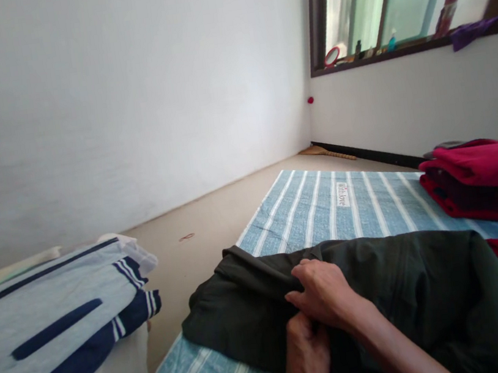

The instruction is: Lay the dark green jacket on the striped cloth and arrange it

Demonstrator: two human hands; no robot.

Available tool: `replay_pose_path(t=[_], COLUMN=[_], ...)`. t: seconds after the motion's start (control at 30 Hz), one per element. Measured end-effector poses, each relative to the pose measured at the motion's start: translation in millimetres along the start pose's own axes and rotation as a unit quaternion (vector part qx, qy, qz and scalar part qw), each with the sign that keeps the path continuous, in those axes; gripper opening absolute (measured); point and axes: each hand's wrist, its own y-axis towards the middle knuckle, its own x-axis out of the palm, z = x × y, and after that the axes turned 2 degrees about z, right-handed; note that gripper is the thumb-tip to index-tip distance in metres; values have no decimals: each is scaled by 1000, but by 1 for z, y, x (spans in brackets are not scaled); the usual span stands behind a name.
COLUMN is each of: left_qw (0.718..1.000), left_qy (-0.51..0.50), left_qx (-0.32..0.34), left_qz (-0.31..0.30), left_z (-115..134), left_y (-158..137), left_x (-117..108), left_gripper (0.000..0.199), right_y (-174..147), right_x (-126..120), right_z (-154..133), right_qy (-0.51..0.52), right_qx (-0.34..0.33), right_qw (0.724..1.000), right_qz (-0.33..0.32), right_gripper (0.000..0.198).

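A dark green garment [411,287] lies spread over a blue-and-white striped mat [326,206]. My right hand [326,293] rests on top of it near its left part, fingers curled around a fold of the cloth. My left hand [305,357] sits just below and partly under the right one, gripping the same dark fabric at its near edge. Both forearms come in from the bottom of the view.
A pile of folded light-blue and navy clothes [50,325] lies at the left. Folded red and maroon clothes [484,178] sit at the right on the mat. A white wall, bare floor [216,216], a broom [325,152] in the corner and a window sill with small items [396,45] lie beyond.
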Motion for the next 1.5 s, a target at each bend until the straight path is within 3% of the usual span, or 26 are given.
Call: replay_pose_path(t=[0.1,0.17,0.2,0.27,0.37,0.47,0.6,0.73,0.87,1.03,1.17,1.33,1.5], left_qw=[999,994,986,958,925,915,898,889,896,915,923,927,936], left_qy=[-21,-36,-49,-93,-176,-254,-365,-394,-376,-326,-308,-295,-288], left_qx=[-27,-75,-102,-150,-195,-205,-178,-197,-178,-126,-103,-107,-124], left_qz=[-5,70,126,227,274,238,170,128,154,200,208,205,161], left_z=[4,4,2,-2,-8,-9,-4,-1,-7,-13,-6,-2,-5], left_y=[4,11,16,27,45,62,90,119,131,128,125,123,120], left_x=[-16,-30,-38,-54,-70,-71,-56,-38,-29,-32,-38,-40,-39], left_gripper=[16,17,18,20,22,14,10,7,10,21,30,38,32], right_y=[13,18,20,22,25,28,31,32,33,34,35,35,34], right_x=[16,23,25,27,27,25,26,30,33,33,33,33,32], right_z=[16,31,39,51,63,73,91,102,104,106,109,111,109], right_qy=[103,302,417,605,751,816,855,860,861,848,848,839,842], right_qx=[18,32,45,83,121,136,158,179,164,166,167,169,160], right_qw=[995,953,908,792,648,552,474,456,462,479,476,488,487], right_qz=[-5,-6,-10,-3,47,100,141,143,137,152,161,169,169], right_gripper=[12,13,14,21,27,26,24,22,22,26,28,30,28])
